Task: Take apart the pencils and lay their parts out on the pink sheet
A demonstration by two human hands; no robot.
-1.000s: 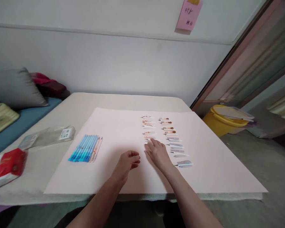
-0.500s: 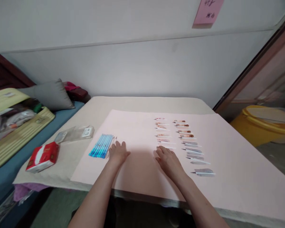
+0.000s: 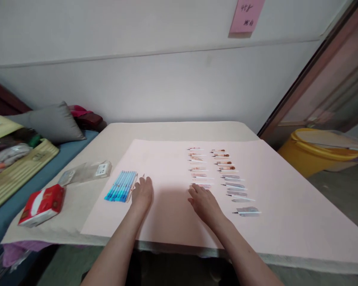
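A pale pen [image 3: 143, 176] pokes out past the fingers of my left hand [image 3: 142, 194], which is closed over it; most of the pen is hidden. Just left of that hand, a row of blue pens [image 3: 121, 186] lies side by side, with another pale pen [image 3: 132, 187] at its right end. My right hand [image 3: 205, 201] rests on the pink sheet, fingers apart and slightly bent. Its fingertips are at the near end of a column of thin pen refills [image 3: 198, 170] with pinkish sleeves. To its right runs a second column of refills [image 3: 233, 185] with brown and grey sleeves.
The pink sheet [image 3: 274, 222] covers much of the table [image 3: 113, 137]. At left lie a clear plastic pouch [image 3: 88, 173] and a red tissue pack [image 3: 41, 204]. A yellow bin [image 3: 301, 155] stands beyond the right edge; a grey pillow [image 3: 56, 123] sits at far left.
The pale pen at my left hand has moved right, away from the blue row. My right hand stays by the same refills. The whole view has shifted slightly.
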